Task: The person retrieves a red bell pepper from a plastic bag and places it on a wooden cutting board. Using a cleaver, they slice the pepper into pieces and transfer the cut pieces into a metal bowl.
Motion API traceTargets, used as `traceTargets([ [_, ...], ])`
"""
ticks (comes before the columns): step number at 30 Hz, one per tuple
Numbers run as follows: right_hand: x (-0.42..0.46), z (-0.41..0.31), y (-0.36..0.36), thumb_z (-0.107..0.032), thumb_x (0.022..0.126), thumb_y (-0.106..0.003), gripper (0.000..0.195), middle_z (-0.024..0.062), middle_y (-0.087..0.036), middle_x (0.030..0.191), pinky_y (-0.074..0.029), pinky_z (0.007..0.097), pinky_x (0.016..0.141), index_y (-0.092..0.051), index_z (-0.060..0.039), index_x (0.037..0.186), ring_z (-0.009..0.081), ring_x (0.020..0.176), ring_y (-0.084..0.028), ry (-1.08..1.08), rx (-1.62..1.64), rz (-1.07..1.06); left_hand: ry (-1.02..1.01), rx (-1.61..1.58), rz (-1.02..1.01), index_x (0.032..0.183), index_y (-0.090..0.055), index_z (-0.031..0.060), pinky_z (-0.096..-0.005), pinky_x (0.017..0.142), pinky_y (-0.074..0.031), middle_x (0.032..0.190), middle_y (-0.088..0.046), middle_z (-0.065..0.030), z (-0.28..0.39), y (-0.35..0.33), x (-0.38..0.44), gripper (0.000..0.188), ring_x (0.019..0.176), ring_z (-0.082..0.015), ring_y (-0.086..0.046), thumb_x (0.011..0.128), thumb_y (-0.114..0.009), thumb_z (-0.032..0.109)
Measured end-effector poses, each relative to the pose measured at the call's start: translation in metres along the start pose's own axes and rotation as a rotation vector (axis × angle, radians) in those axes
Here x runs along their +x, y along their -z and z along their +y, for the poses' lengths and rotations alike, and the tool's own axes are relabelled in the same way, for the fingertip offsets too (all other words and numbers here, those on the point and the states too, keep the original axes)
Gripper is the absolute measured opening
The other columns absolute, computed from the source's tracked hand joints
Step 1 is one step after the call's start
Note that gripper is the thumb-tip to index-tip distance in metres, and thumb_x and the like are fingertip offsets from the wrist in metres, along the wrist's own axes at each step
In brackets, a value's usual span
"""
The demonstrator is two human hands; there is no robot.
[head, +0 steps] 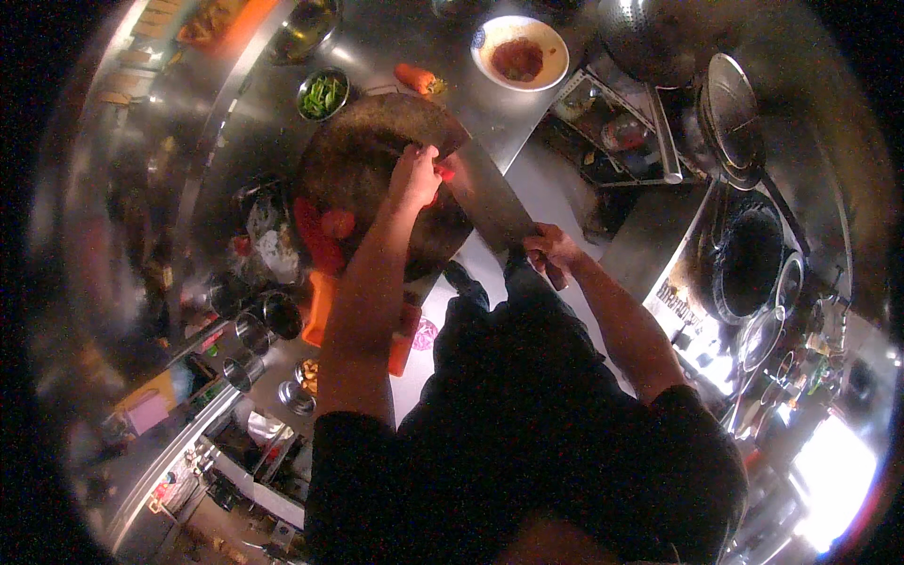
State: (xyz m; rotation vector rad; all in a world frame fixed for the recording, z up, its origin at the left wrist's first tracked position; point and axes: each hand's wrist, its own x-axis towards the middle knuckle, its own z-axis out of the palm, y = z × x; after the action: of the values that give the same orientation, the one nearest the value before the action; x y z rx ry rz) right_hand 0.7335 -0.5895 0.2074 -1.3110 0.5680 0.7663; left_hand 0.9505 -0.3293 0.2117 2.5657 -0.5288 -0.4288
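Observation:
My right hand [551,251] grips the handle of a broad cleaver [498,194]. Its blade reaches up and left to the edge of a round, dark wooden chopping block [360,138]. With curled fingers, my left hand [415,173] holds a red vegetable piece [444,172], probably pepper, on the block beside the blade. Much of that piece is hidden under the hand. Other red vegetables [311,229], which look like peppers, lie at the block's left side, partly behind my left forearm.
A metal bowl of cut green vegetables [323,97], a carrot [415,78] and a white bowl with reddish-brown contents [519,60] stand beyond the block. An orange plastic container [322,304] sits near my left forearm. To the right are a wok range [748,261] and strainers [731,106].

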Motion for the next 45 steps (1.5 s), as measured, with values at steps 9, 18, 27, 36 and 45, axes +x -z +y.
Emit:
traceTargets([
  [9,-0.018,-0.106,-0.02,-0.016,0.092,-0.066,0.015,0.0034,-0.053,0.068,-0.045,0.0328,0.052,-0.056,-0.0046,0.091,0.015,0.056,-0.054,0.128,-0.257,-0.143,-0.061,-0.527,0.286,0.103,-0.068,0.0042,-0.0338,0.076,-0.055,0.091,-0.072,-0.0078,-0.061,0.059,-0.031,0.029,0.082,-0.0176,-0.067,0.083,-0.084,0.017],
  [18,-0.04,-0.127,-0.051,-0.021,0.097,-0.067,0.02,0.0,-0.057,0.076,-0.045,0.0302,0.054,-0.064,-0.0071,0.111,0.0113,0.061,-0.054,0.207,-0.24,-0.014,0.506,-0.605,0.645,0.105,-0.07,0.0056,-0.0319,0.075,-0.053,0.09,-0.07,-0.0053,-0.2,0.192,-0.137,0.019,0.083,-0.0158,-0.066,0.092,-0.073,0.019],
  [27,-0.015,-0.108,-0.042,-0.024,0.097,-0.067,0.015,-0.0002,-0.053,0.067,-0.042,0.0312,0.045,-0.061,-0.0111,0.103,0.0142,0.051,-0.048,0.291,-0.321,-0.028,0.467,-0.964,1.273,0.105,-0.068,0.0061,-0.0319,0.077,-0.052,0.093,-0.067,-0.0027,-0.181,0.151,-0.392,0.016,0.084,-0.0142,-0.063,0.099,-0.064,0.02],
  [36,-0.026,-0.116,-0.162,-0.019,0.098,-0.066,0.012,-0.0011,-0.049,0.064,-0.044,0.0312,0.042,-0.058,-0.0132,0.105,0.0141,0.046,-0.046,0.26,-0.176,-0.178,0.814,-1.01,1.941,0.098,-0.065,0.0027,-0.0285,0.063,-0.049,0.08,-0.063,-0.005,-0.146,0.073,-0.677,0.021,0.07,-0.0134,-0.059,0.1,-0.063,0.024],
  [45,-0.059,0.054,-0.409,-0.016,0.097,-0.067,0.01,0.0011,-0.052,0.061,-0.047,0.029,0.041,-0.059,-0.0106,0.1,0.0138,0.046,-0.052,0.292,-0.132,-0.311,0.779,-1.442,2.176,0.094,-0.063,0.0018,-0.0313,0.063,-0.049,0.075,-0.059,-0.0051,-0.282,-0.088,-0.913,0.015,0.068,-0.015,-0.056,0.098,-0.059,0.016],
])
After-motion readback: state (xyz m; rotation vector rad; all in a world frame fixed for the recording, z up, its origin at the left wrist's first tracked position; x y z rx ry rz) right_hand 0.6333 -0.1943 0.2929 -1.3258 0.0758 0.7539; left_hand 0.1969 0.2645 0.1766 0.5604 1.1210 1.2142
